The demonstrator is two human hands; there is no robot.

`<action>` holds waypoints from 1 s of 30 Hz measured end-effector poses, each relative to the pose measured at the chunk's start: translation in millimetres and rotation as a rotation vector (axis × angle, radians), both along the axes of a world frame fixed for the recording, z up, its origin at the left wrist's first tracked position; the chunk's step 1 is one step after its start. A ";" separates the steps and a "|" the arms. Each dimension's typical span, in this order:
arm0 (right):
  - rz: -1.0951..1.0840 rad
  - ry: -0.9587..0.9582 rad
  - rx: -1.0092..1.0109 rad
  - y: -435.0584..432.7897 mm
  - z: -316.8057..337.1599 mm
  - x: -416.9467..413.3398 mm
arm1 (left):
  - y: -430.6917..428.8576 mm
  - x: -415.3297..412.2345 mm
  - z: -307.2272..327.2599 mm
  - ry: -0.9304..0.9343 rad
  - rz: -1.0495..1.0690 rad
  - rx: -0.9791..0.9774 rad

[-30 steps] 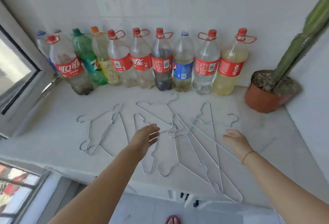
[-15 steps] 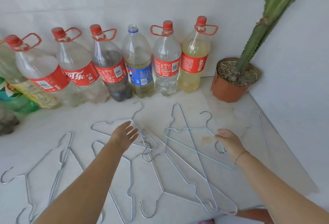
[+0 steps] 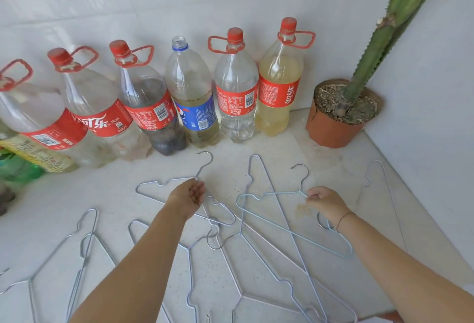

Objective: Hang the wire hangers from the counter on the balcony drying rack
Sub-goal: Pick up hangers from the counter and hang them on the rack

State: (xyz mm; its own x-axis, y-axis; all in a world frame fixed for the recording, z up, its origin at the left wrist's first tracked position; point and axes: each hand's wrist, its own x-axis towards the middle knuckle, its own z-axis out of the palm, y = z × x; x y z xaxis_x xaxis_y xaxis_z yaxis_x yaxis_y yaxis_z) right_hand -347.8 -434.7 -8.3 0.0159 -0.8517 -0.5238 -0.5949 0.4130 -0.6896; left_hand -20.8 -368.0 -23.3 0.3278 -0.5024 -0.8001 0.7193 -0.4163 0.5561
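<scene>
Thin wire hangers (image 3: 240,233) lay scattered and overlapping flat on the pale worktop (image 3: 64,194), several crossing one another at the centre. A pale blue hanger (image 3: 282,192) sat at about 3 o'clock in the tangle, its hook pointing toward 12. The right hand (image 3: 324,202) reached in with fingers (image 3: 311,196) pinched narrow on the wire at the neck, just below the hook. At about 10 o'clock from it, a silver hanger (image 3: 179,178) lay with its hook also toward 12. The left hand (image 3: 191,198) was at that hanger's neck with fingers loosely curled; whether they had closed on the wire could not be told.

The hangers looked light, stiff and springy, and likely slick. The twisted neck under the hook seemed the surest place to take hold. Lifting one could snag its neighbours where wires crossed.

A row of plastic bottles (image 3: 236,86) stood against the wall at 12 o'clock, some holding liquid. A potted cactus (image 3: 333,127) stood in the corner at 2 o'clock. No drying rack was in view.
</scene>
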 end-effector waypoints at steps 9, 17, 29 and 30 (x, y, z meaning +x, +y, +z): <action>0.041 0.009 -0.001 5.2 -6.8 3.2 | -18.7 -21.1 -10.6 -0.336 -0.226 0.148; 0.171 0.087 0.001 9.8 -5.9 5.4 | -25.0 -38.9 -8.6 -0.756 -0.531 0.357; 0.209 -0.053 0.077 27.6 -3.1 5.6 | -13.4 -42.5 5.4 -0.455 -0.413 0.109; 0.212 -0.066 0.095 28.2 -4.4 5.4 | -7.2 -42.7 8.9 -0.421 -0.408 0.055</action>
State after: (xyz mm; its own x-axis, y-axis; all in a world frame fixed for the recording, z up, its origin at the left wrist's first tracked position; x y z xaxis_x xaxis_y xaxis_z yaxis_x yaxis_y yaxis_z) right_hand -342.4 -406.5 -12.7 0.2259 -0.7726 -0.5934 -0.6305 0.3484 -0.6936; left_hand -63.5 -375.2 -14.4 0.4117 -0.6159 -0.6717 0.2172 -0.6495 0.7286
